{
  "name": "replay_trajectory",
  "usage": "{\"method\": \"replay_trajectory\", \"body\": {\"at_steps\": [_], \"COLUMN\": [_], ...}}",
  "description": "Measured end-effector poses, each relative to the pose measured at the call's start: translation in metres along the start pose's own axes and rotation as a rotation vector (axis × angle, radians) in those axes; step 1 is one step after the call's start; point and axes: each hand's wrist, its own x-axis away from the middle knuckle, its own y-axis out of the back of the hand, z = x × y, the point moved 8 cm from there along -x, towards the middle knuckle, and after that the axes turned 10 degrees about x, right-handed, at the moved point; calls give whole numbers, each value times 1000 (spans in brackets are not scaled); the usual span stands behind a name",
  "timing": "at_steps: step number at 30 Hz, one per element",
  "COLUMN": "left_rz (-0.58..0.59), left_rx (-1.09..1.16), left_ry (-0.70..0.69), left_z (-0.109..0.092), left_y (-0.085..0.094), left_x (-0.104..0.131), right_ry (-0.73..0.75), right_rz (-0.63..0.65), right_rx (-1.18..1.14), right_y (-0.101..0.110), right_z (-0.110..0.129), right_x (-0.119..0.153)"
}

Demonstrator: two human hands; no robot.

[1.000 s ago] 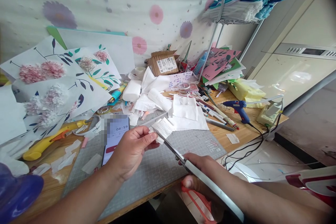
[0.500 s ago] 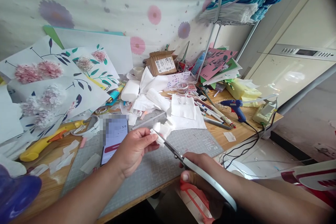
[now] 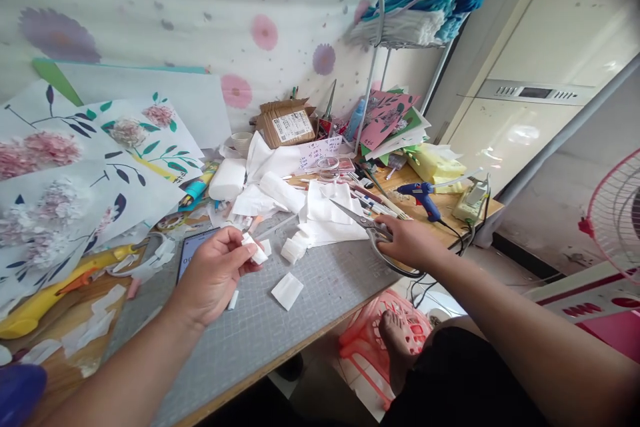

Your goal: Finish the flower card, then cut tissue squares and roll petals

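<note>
My left hand (image 3: 213, 273) pinches a small piece of folded white tissue (image 3: 257, 251) between thumb and fingers, over the grey cutting mat (image 3: 240, 340). A loose tissue square (image 3: 287, 291) lies flat on the mat, and a small bundle of folded tissue (image 3: 295, 247) sits just behind it. My right hand (image 3: 407, 238) grips the scissors (image 3: 370, 221) by the handle at the mat's right side. Their blades point left across the white tissue sheets (image 3: 330, 213). The phone (image 3: 195, 243) is partly hidden behind my left hand.
A blue glue gun (image 3: 421, 197) with a trailing cord lies at the right. Pens (image 3: 370, 198), a cardboard box (image 3: 286, 123) and a tissue roll (image 3: 227, 179) crowd the back. Flower pictures (image 3: 60, 193) and a yellow tool (image 3: 65, 290) are at left.
My hands have moved apart. The scissors have left the tissue in my left hand and moved right, low over the table. The tissue square and bundle now lie on the mat.
</note>
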Motion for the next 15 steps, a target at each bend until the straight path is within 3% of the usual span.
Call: {"method": "replay_trajectory", "body": {"at_steps": [3, 6, 8, 11, 13, 15], "left_rz": [127, 329, 404, 402, 379, 405], "left_rx": [-60, -212, -319, -404, -546, -544], "left_ry": [58, 120, 131, 186, 248, 292], "left_z": [4, 6, 5, 7, 17, 29], "left_y": [-12, -27, -27, -6, 21, 47], "left_x": [6, 18, 30, 55, 80, 111], "right_ry": [22, 48, 61, 78, 88, 93], "right_rz": [-26, -35, -32, -21, -9, 6], "right_rx": [4, 18, 28, 44, 56, 72], "right_y": [-2, -4, -7, -14, -18, -21], "right_z": [5, 12, 14, 18, 20, 23], "right_x": [-5, -8, -11, -16, -19, -19]}}
